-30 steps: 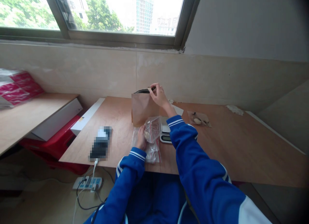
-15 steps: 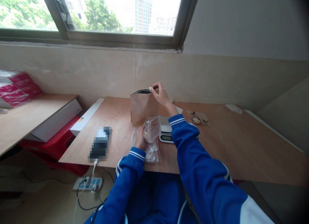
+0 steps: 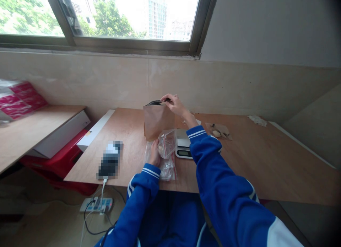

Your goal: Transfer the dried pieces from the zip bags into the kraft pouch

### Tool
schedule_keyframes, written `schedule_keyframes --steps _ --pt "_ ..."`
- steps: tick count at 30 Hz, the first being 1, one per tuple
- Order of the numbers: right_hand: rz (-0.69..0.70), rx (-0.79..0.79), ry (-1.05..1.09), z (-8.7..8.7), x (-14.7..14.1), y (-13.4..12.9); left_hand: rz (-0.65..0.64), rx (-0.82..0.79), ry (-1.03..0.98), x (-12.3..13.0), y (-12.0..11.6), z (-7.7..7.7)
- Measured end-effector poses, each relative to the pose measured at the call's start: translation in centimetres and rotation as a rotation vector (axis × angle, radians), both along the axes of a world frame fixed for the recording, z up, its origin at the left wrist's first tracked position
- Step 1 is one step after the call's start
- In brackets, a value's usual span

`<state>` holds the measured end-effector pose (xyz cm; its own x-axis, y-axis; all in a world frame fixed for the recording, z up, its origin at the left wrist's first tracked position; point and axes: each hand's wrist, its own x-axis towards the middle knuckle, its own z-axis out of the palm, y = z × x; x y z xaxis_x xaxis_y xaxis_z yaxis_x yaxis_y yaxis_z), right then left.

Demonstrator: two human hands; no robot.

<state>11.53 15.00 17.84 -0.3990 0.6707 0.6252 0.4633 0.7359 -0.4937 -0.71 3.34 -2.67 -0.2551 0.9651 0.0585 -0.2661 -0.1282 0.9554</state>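
A brown kraft paper bag (image 3: 157,121) stands upright on the wooden table (image 3: 253,161), its dark-lined mouth pinched narrow. My right hand (image 3: 174,107) grips the bag's top edge from the right. My left hand (image 3: 154,154) rests lower down on a clear zip bag with red stripes (image 3: 167,144), holding it against the table. Inside that bag, by my fingers, a pale lump (image 3: 161,151) shows through the plastic. A second clear bag (image 3: 167,170) lies partly beneath the first, next to a digital kitchen scale (image 3: 183,152) that my right sleeve partly hides.
A pixelated phone (image 3: 109,161) lies left of my hands, its cable running down to a power strip (image 3: 96,204) on the floor. A small bag holding pale pieces (image 3: 218,131) sits to the right. A side shelf, white box and red plastic item stand left.
My right hand has shifted left and down along the paper bag's top edge, and the bag's mouth looks narrower. My left hand and the clear bags have barely moved.
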Motion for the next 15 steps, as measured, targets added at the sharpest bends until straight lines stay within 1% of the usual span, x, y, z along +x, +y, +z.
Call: schedule_keyframes --steps 3,6,8,12,15 --pt "-0.064 0.011 -0.037 -0.1 -0.3 0.0 0.003 -0.007 0.01 0.0 -0.1 0.1" --pt "-0.169 0.051 -0.023 -0.7 -0.6 0.3 -0.002 -0.019 0.001 -0.1 -0.1 0.3" --pt "-0.209 0.072 -0.016 -1.1 -0.7 0.5 -0.012 -0.024 -0.023 -0.1 -0.1 0.4" --pt "-0.19 0.099 -0.037 -1.3 -0.7 0.0 -0.026 -0.034 -0.103 0.0 -0.2 0.6" --pt "-0.194 0.125 0.061 -0.6 -0.6 -2.1 -0.029 -0.023 -0.139 0.1 -0.3 0.8"
